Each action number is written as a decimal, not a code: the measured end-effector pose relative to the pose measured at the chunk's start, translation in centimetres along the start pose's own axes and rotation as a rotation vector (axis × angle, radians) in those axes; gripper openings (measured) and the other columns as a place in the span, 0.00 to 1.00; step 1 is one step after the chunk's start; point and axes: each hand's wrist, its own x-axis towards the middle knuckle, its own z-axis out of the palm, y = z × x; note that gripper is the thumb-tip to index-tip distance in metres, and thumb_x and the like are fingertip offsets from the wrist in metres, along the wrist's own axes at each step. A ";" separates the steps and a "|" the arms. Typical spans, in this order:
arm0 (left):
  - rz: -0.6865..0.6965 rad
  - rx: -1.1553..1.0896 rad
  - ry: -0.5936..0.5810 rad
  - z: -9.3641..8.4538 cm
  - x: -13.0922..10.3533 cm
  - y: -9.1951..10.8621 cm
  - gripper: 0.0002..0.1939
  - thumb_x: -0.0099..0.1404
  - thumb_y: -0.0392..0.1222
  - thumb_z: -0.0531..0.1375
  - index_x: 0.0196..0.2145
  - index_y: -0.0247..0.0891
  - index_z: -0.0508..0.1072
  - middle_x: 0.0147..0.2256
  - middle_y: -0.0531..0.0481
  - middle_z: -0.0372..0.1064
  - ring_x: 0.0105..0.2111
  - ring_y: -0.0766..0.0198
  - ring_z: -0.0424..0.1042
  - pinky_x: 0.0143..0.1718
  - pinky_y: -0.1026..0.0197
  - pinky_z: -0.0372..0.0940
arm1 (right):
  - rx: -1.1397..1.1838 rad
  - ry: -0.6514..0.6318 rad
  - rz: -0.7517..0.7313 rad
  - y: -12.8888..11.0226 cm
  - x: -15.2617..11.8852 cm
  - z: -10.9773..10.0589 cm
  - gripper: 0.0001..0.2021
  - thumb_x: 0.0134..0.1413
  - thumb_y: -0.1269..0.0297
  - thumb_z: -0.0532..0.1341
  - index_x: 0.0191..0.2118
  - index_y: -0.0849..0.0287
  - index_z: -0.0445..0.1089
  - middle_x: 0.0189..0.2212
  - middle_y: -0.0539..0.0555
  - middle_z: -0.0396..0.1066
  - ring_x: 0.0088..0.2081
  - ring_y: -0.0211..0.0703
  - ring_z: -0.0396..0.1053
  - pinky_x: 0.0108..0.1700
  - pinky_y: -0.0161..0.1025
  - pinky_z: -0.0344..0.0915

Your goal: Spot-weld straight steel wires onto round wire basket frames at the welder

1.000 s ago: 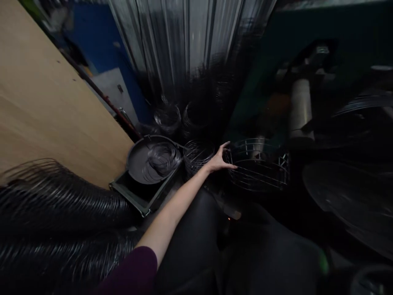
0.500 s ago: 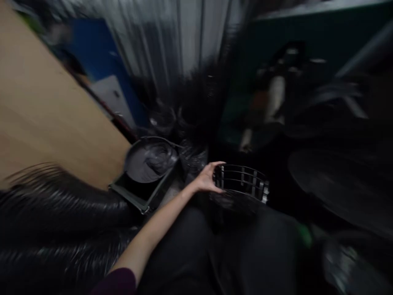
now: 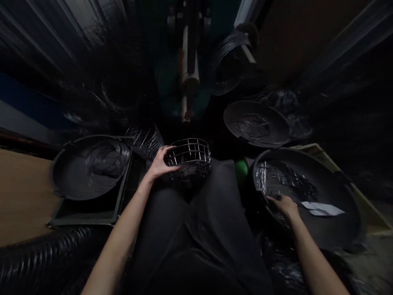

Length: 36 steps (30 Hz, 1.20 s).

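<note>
My left hand (image 3: 161,163) is closed on the left side of a round wire basket (image 3: 190,150), thumb and fingers at its bands. The basket is an open frame of thin metal rings joined by short upright strips, held above my dark-clad lap. Over at the right, my right hand (image 3: 287,205) reaches into a wide dark round pan (image 3: 334,221). Its fingers are drawn together near small metal strips (image 3: 282,178); what they grip, if anything, I cannot make out. A white paper tag (image 3: 324,209) lies in the pan beside the wrist.
Straight ahead stands a green machine with a pale vertical rod (image 3: 186,108). A pan of wire rings (image 3: 107,159) sits on a crate (image 3: 82,224) at left, near coiled wire (image 3: 145,141). Behind the right pan is another pan (image 3: 258,123) with thin pieces.
The view has swung right, bringing the machine to the centre and both right-hand pans into sight. My right hand has come into view. My left hand still holds the wire basket.
</note>
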 end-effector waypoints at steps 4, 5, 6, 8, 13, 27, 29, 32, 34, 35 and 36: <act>0.070 -0.040 0.102 -1.0 1.0 1.0 0.43 0.44 0.52 0.72 0.55 0.41 0.62 0.54 0.43 0.62 0.55 0.51 0.63 0.59 0.46 0.57 | 0.047 0.106 0.010 -1.3 -2.6 -2.2 0.19 0.51 0.56 0.57 0.42 0.66 0.73 0.35 0.67 0.73 0.39 0.62 0.72 0.38 0.48 0.65; 0.101 -0.019 0.116 -1.4 1.3 1.4 0.43 0.43 0.51 0.72 0.55 0.41 0.61 0.54 0.43 0.62 0.55 0.51 0.63 0.59 0.46 0.57 | 0.112 0.184 -0.044 -2.3 -3.5 -2.8 0.20 0.52 0.54 0.56 0.43 0.65 0.72 0.35 0.65 0.73 0.38 0.60 0.71 0.39 0.48 0.65; 0.132 0.011 0.128 -1.6 1.6 1.8 0.44 0.42 0.51 0.72 0.55 0.42 0.61 0.54 0.43 0.62 0.55 0.51 0.63 0.59 0.47 0.58 | 0.189 0.267 -0.115 -3.5 -4.3 -3.4 0.20 0.52 0.53 0.55 0.43 0.63 0.72 0.34 0.64 0.74 0.38 0.57 0.71 0.39 0.46 0.65; 0.179 0.077 0.142 -2.0 2.1 2.4 0.44 0.42 0.51 0.73 0.55 0.42 0.61 0.53 0.44 0.63 0.55 0.51 0.64 0.59 0.47 0.58 | 0.333 0.407 -0.249 -6.0 -5.5 -4.5 0.23 0.53 0.47 0.54 0.42 0.61 0.71 0.34 0.61 0.74 0.35 0.53 0.71 0.38 0.43 0.64; 0.197 0.162 0.196 -1.9 2.1 2.1 0.43 0.41 0.53 0.72 0.53 0.41 0.62 0.51 0.45 0.63 0.53 0.51 0.64 0.58 0.47 0.59 | 0.327 0.465 -0.232 -7.8 -4.7 -5.1 0.22 0.54 0.46 0.53 0.38 0.61 0.72 0.34 0.62 0.74 0.36 0.54 0.71 0.37 0.43 0.63; 0.223 0.224 0.183 -0.8 3.0 3.1 0.40 0.43 0.54 0.71 0.51 0.41 0.63 0.51 0.46 0.62 0.55 0.52 0.63 0.59 0.49 0.58 | 0.879 0.350 -0.477 -11.4 -10.0 -5.1 0.18 0.54 0.47 0.58 0.38 0.58 0.67 0.36 0.56 0.72 0.38 0.46 0.70 0.41 0.41 0.67; 0.220 0.261 0.153 -0.4 3.2 3.9 0.38 0.43 0.51 0.71 0.50 0.42 0.64 0.52 0.45 0.61 0.56 0.50 0.61 0.59 0.48 0.57 | 0.937 0.162 -0.569 -14.0 -10.8 -3.5 0.18 0.52 0.46 0.60 0.36 0.58 0.66 0.34 0.55 0.71 0.36 0.45 0.70 0.41 0.40 0.67; 0.207 0.310 0.099 -0.4 3.3 4.8 0.36 0.44 0.49 0.71 0.50 0.41 0.66 0.54 0.43 0.59 0.57 0.49 0.59 0.59 0.47 0.57 | 1.038 -0.026 -0.570 -16.8 -11.3 -2.6 0.20 0.48 0.45 0.62 0.37 0.59 0.66 0.29 0.53 0.69 0.31 0.42 0.68 0.36 0.39 0.67; 0.217 0.350 0.062 -0.4 3.4 5.2 0.35 0.44 0.49 0.71 0.50 0.41 0.67 0.55 0.42 0.57 0.57 0.48 0.58 0.59 0.46 0.56 | 1.088 -0.167 -0.638 -18.7 -11.4 -4.0 0.22 0.48 0.48 0.64 0.43 0.59 0.67 0.28 0.50 0.69 0.29 0.40 0.67 0.34 0.37 0.66; 0.226 0.375 0.041 -0.4 3.5 5.4 0.34 0.44 0.48 0.71 0.49 0.42 0.68 0.56 0.42 0.56 0.58 0.47 0.57 0.59 0.45 0.55 | 1.072 -0.269 -0.719 -19.8 -11.5 -5.1 0.22 0.48 0.50 0.65 0.45 0.59 0.68 0.28 0.50 0.70 0.30 0.40 0.68 0.34 0.36 0.66; 0.237 0.403 0.016 -0.3 3.7 5.6 0.33 0.44 0.48 0.71 0.48 0.42 0.69 0.56 0.42 0.56 0.58 0.47 0.56 0.59 0.44 0.55 | 1.030 -0.375 -0.811 -21.0 -11.5 -6.4 0.21 0.49 0.52 0.66 0.45 0.59 0.69 0.30 0.50 0.71 0.32 0.40 0.69 0.36 0.36 0.66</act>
